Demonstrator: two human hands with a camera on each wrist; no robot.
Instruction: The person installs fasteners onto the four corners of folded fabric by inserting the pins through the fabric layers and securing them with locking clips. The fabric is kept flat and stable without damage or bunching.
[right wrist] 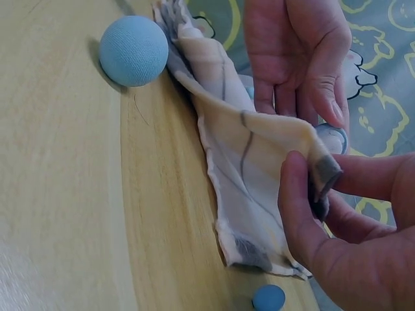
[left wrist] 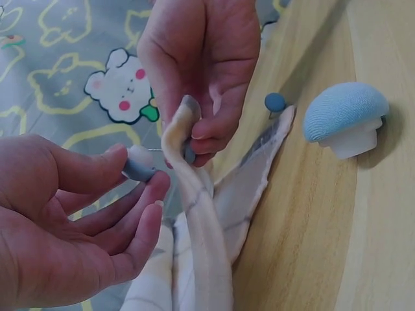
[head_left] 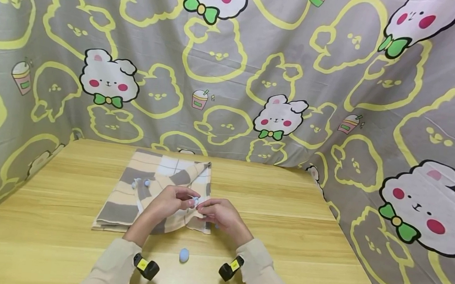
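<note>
A beige, grey and white plaid blanket (head_left: 120, 198) lies folded on the table, its near right corner lifted. My right hand (head_left: 223, 214) pinches the blanket edge (right wrist: 295, 139) between thumb and fingers. Behind that edge, a blue pin head (left wrist: 189, 153) shows at the right fingertips. My left hand (head_left: 169, 203) pinches a mushroom-shaped quilt clip cap (left wrist: 137, 165), blue on top with a white base. A thin metal needle (left wrist: 155, 149) spans the short gap from the cloth to this cap.
Another mushroom-shaped clip cap (head_left: 184, 255) lies on the table in front of the blanket. One loose blue pin (left wrist: 275, 102) stands by the blanket's right corner. Small blue clip parts (head_left: 147, 183) sit on the blanket's left side. A printed curtain (head_left: 232, 84) surrounds the table.
</note>
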